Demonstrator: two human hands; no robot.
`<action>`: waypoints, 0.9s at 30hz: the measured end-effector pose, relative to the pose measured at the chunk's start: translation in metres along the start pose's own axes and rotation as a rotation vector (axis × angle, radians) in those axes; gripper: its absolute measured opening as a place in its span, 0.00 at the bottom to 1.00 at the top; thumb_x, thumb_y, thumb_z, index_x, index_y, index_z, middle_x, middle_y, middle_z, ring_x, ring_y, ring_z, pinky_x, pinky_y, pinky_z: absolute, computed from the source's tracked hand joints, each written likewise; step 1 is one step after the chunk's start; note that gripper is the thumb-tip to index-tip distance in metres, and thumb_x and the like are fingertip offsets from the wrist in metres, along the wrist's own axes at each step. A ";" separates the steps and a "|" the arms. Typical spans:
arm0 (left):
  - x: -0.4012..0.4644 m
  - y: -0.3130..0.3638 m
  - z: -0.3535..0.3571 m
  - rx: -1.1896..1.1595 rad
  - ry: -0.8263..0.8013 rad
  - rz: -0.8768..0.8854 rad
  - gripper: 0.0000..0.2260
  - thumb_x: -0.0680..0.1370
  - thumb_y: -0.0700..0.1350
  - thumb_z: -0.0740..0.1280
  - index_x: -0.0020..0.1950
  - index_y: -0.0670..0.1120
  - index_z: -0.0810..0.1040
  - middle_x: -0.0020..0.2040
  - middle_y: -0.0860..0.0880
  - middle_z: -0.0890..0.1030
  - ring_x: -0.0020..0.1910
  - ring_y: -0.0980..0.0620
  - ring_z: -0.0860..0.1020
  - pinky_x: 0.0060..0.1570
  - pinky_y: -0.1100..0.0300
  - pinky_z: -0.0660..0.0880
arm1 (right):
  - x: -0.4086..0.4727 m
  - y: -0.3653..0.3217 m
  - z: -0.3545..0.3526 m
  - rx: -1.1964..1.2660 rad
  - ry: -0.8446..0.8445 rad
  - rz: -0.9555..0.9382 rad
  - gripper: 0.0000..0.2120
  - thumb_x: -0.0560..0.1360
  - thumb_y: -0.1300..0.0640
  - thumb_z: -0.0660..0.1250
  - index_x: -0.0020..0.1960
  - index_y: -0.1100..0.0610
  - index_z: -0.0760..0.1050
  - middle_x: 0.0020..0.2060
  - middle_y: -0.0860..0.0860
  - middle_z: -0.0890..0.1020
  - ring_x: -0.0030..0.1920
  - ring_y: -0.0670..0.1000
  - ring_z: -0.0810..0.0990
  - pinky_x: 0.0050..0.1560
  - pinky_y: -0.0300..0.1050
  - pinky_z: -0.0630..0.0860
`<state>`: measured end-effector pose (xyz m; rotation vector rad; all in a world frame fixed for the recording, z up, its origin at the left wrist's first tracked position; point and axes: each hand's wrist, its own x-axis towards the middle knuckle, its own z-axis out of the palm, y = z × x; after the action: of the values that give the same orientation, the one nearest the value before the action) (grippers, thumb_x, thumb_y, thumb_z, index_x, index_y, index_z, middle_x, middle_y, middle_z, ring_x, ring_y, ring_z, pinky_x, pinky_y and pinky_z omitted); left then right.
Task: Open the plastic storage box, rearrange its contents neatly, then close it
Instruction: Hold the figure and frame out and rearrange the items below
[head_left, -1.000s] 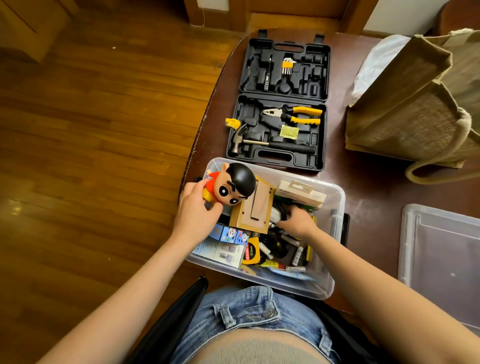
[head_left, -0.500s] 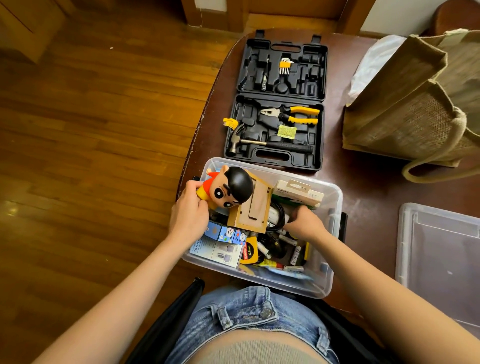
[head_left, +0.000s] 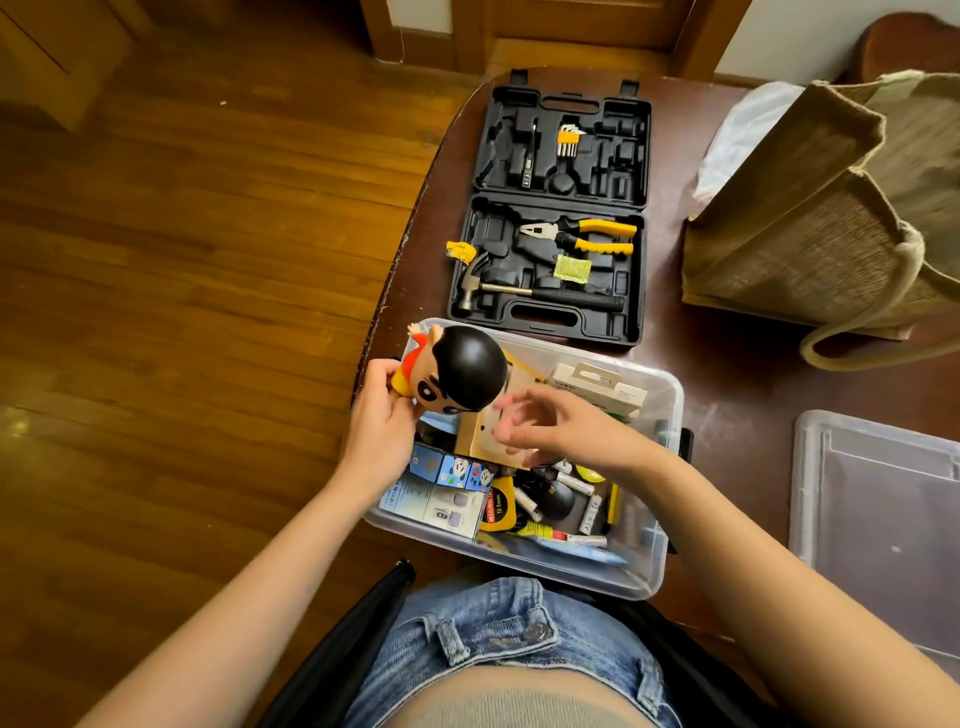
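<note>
With the left hand (head_left: 376, 431) gripping the toy figure (head_left: 457, 376) at frame centre, the loosely spread, empty right hand (head_left: 550, 426) should clear a flat spot in the storage box (head_left: 667, 410)

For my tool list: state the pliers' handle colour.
Yellow and black, on the pliers; head view.

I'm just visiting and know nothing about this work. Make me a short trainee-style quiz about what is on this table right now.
1. True or false: the clear storage box has its lid on.
2. Which hand grips the cartoon figure? A) left hand B) right hand C) both
3. Fill in: the pliers with yellow handles lie in the black ____.

Key
1. False: the box is open, and the lid lies on the table to its right.
2. A; the right hand hovers over the box with fingers spread, holding nothing.
3. tool case
</note>
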<state>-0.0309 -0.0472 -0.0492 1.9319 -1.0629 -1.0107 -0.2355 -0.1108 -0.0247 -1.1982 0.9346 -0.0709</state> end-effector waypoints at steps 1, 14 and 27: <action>0.000 0.002 -0.002 0.007 -0.015 0.013 0.11 0.80 0.37 0.57 0.47 0.54 0.68 0.40 0.50 0.73 0.39 0.50 0.71 0.35 0.60 0.66 | -0.002 -0.005 -0.001 0.054 0.009 -0.049 0.24 0.72 0.61 0.71 0.65 0.51 0.69 0.51 0.53 0.77 0.47 0.47 0.79 0.48 0.39 0.78; 0.000 0.023 -0.017 0.041 -0.469 0.161 0.12 0.76 0.45 0.68 0.56 0.57 0.72 0.51 0.53 0.77 0.49 0.61 0.77 0.50 0.65 0.76 | -0.040 -0.008 -0.017 0.061 0.396 -0.341 0.25 0.64 0.52 0.77 0.55 0.38 0.70 0.52 0.44 0.76 0.44 0.43 0.82 0.35 0.38 0.79; -0.006 0.022 -0.013 0.279 -0.429 0.293 0.14 0.73 0.50 0.71 0.56 0.57 0.72 0.55 0.59 0.75 0.56 0.65 0.73 0.59 0.61 0.73 | -0.071 0.043 -0.032 -0.213 0.454 0.092 0.24 0.62 0.37 0.73 0.53 0.40 0.69 0.48 0.42 0.79 0.44 0.43 0.81 0.40 0.40 0.79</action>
<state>-0.0294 -0.0484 -0.0235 1.7319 -1.7540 -1.1846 -0.3197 -0.0811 -0.0204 -1.3618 1.4212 -0.1781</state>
